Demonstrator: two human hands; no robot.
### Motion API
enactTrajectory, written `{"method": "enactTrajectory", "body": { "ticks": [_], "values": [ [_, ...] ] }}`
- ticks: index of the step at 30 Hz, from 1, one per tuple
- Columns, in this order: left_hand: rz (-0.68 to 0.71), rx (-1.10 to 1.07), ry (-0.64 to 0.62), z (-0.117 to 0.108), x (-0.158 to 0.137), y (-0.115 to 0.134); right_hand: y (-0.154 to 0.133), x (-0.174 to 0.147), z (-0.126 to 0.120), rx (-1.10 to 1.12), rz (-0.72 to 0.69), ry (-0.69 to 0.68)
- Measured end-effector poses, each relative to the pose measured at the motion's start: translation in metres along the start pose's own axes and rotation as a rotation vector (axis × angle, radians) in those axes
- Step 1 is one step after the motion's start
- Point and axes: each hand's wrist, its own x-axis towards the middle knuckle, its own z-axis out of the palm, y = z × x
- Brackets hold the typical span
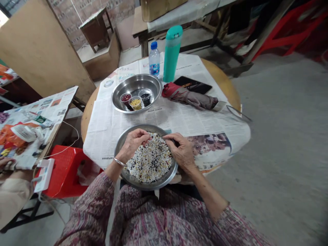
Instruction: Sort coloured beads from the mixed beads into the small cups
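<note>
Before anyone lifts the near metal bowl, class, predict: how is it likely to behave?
The near metal bowl may feel weighty, since loose bits are spread widely inside. Its shiny surface could be slippery. Tilted, those bits would probably slide.

The left forearm (114, 171) is slanting up and inward from the lower left, and the right forearm (211, 196) is slanting inward from the lower right, showing more bare skin. Both hands are facing each other, apart. The left hand (135, 140) is curling, its thumb (145, 138) and fingers (141, 131) drawing together at the tips. The right hand (182, 152) is bending, its forefinger (172, 135) pointing toward the left hand, its thumb lying just beneath.
</note>
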Motion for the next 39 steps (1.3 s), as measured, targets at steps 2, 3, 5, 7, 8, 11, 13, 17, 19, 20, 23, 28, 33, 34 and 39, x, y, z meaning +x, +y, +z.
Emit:
{"method": "enactTrajectory", "body": {
  "ticks": [2,3,5,7,8,11,13,17,19,20,23,28,33,34,39],
  "values": [
    [-0.027,-0.042,-0.005,0.0,-0.001,-0.001,-0.001,0.0,0.0,0.002,-0.001,0.0],
    [-0.041,-0.067,-0.004,0.0,-0.002,-0.002,-0.001,0.0,0.0,0.004,-0.002,0.002],
    [-0.068,-0.128,-0.004,-0.001,-0.002,-0.003,-0.001,0.0,0.0,0.007,-0.005,0.004],
    [-0.09,-0.198,-0.006,-0.003,-0.003,-0.004,0.0,0.0,0.0,0.008,-0.007,0.002],
    [-0.1,-0.232,-0.006,-0.004,-0.003,-0.005,0.0,0.0,0.0,0.008,-0.008,0.0],
    [-0.124,-0.314,-0.002,-0.006,-0.002,-0.007,0.001,-0.001,0.0,0.002,-0.008,-0.003],
    [-0.134,-0.35,-0.003,-0.007,-0.003,-0.008,0.001,-0.001,0.0,-0.001,-0.006,-0.003],
    [-0.162,-0.406,0.004,-0.006,-0.004,-0.008,0.0,-0.001,0.0,0.002,-0.001,0.002],
    [-0.179,-0.428,0.022,-0.006,-0.005,-0.009,0.0,-0.001,0.0,0.004,0.005,0.001],
    [-0.188,-0.438,0.031,-0.006,-0.005,-0.009,0.0,-0.001,-0.001,0.003,0.007,-0.001],
    [-0.22,-0.478,0.063,-0.005,-0.006,-0.012,0.001,-0.001,-0.002,-0.013,0.012,-0.013],
    [-0.275,-0.56,0.12,-0.008,-0.005,-0.019,-0.001,-0.001,-0.003,-0.026,0.011,-0.019],
    [-0.315,-0.624,0.127,-0.013,-0.002,-0.022,-0.001,-0.001,-0.003,-0.036,0.005,-0.011],
    [-0.318,-0.631,0.128,-0.014,-0.002,-0.022,-0.001,-0.001,-0.003,-0.038,0.006,-0.009],
    [-0.31,-0.652,0.144,-0.015,-0.002,-0.022,-0.001,-0.001,-0.001,-0.041,0.011,0.002]
  ]
}}
